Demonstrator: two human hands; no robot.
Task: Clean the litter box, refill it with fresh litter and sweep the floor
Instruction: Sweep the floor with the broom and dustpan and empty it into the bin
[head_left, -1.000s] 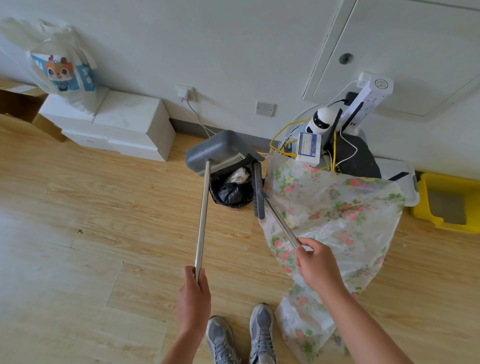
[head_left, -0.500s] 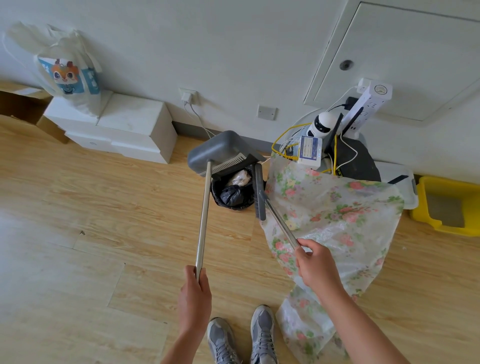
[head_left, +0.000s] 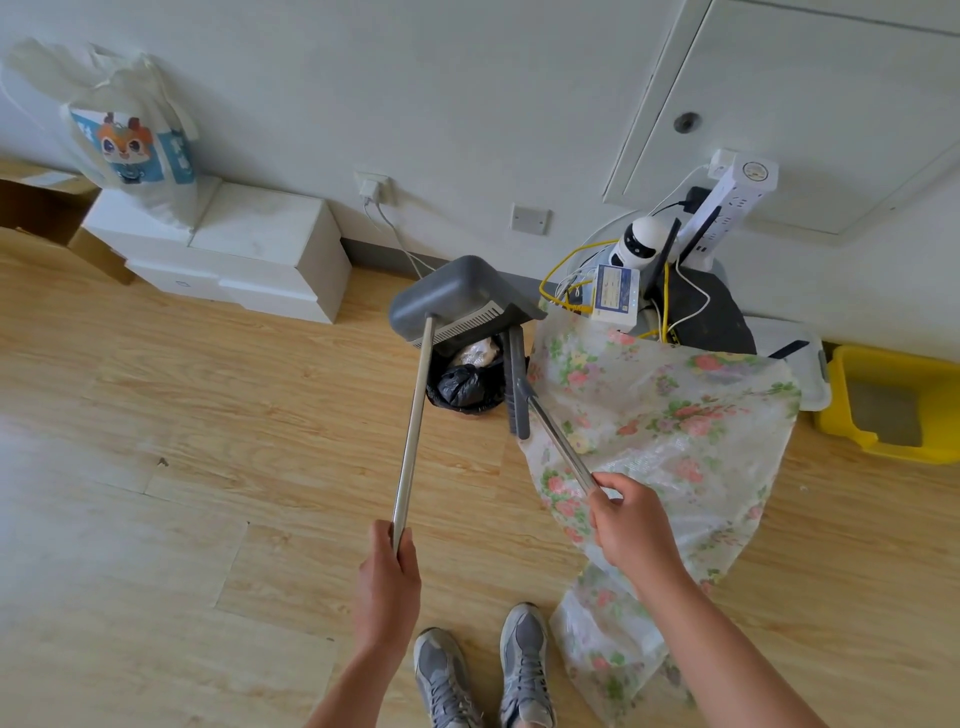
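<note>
The left hand (head_left: 387, 587) is curled round the top end of the steel handle of a grey plastic dustpan (head_left: 452, 299). The right hand (head_left: 631, 525) pinches the steel handle of a grey broom (head_left: 518, 387) between thumb and bent fingers.

One dustpan, one broom and two steel handles are in view. There is also one small round bin with a black liner (head_left: 467, 387). The dustpan hangs tipped over the bin's far rim. The broom head stands on edge just beside the bin's right rim.

One yellow plastic litter box (head_left: 878, 451) sits well to the right of the bin by the wall, with grey litter inside. Between it and the bin lies one floral plastic sheet (head_left: 665, 415), draped over something and trailing down to the floor. Two grey sneakers (head_left: 447, 675) stand nearer the person than the bin.

Left of the bin and on the person's side of it, the wooden plank floor (head_left: 208, 467) is wide and bare. Right of the bin the sheet's edge nearly touches the broom head.

Behind the bin and to its right stand a white tower power strip (head_left: 737, 192), a white round camera (head_left: 639, 244) and a small white labelled device (head_left: 615, 293); its print is too small to read. Far left of the bin, a white bag with a cartoon fox (head_left: 130, 140) rests on white foam boxes (head_left: 234, 244), and its lettering is unreadable too.
</note>
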